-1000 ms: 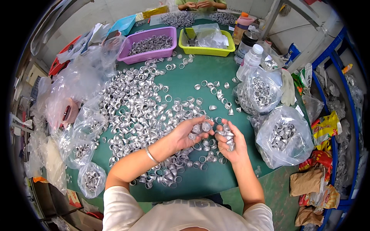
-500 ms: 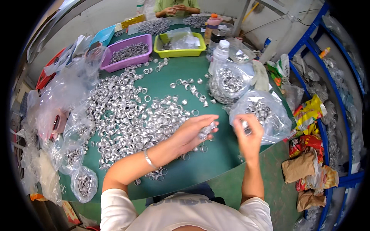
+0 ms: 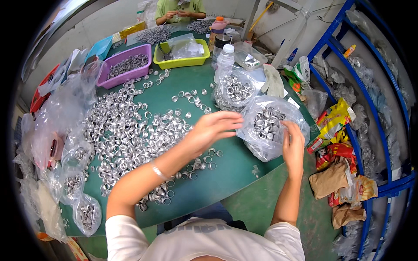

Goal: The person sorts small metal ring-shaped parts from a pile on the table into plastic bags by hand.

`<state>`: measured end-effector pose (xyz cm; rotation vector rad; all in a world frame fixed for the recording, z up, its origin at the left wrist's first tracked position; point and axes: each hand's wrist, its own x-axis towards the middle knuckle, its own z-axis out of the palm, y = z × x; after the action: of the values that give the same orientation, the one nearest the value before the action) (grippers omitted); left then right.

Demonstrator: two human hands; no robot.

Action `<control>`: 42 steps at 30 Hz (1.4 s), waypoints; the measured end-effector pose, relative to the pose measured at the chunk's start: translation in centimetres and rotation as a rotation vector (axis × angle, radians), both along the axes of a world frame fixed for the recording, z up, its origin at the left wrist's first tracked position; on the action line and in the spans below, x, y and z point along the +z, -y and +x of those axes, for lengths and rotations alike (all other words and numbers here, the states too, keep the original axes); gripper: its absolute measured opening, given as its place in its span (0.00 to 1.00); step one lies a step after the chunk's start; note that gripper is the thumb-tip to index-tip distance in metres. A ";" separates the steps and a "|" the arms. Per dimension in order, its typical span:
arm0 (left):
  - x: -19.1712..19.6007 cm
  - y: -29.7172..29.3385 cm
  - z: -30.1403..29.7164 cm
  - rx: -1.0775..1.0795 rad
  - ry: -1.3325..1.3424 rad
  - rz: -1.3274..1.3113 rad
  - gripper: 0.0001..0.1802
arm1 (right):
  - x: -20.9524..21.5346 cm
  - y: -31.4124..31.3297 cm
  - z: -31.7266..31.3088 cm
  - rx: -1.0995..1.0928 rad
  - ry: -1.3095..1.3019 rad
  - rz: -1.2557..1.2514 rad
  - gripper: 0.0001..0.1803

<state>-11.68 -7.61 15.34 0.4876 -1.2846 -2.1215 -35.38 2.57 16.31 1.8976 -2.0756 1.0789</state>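
Note:
Small silvery metal rings (image 3: 126,135) lie heaped on the green table (image 3: 235,174). To the right of the heap stands a clear plastic bag (image 3: 265,148), its mouth open, with more rings (image 3: 266,124) inside. My left hand (image 3: 217,127) is stretched out flat, fingertips at the bag's left rim and nothing visible in it. At the opposite rim is my right hand (image 3: 294,143), thumb and fingers apart and bent in over the rings; no ring shows in it. A second clear bag of rings (image 3: 235,89) sits just behind.
Purple (image 3: 102,74) and yellow (image 3: 204,60) bins stand at the back. A white bottle (image 3: 225,58) and a glove (image 3: 273,81) are behind the bags. Plastic bags (image 3: 65,113) crowd the left edge. Blue shelving (image 3: 335,43) rises at right. Across the table a person in green (image 3: 180,8) works.
The rings that were in both hands no longer show there. My right hand has moved to the bag's right rim, and my left hand has opened and reached its left rim. The whole view has shifted.

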 end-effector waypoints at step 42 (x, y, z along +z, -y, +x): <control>-12.0 14.0 9.9 0.393 0.853 -0.915 0.12 | -12.6 17.8 18.5 0.255 -0.138 0.441 0.14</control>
<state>-1.81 -21.56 3.39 1.1387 -2.1824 -0.8077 -16.89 -15.19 3.76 2.4128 -2.1693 0.5286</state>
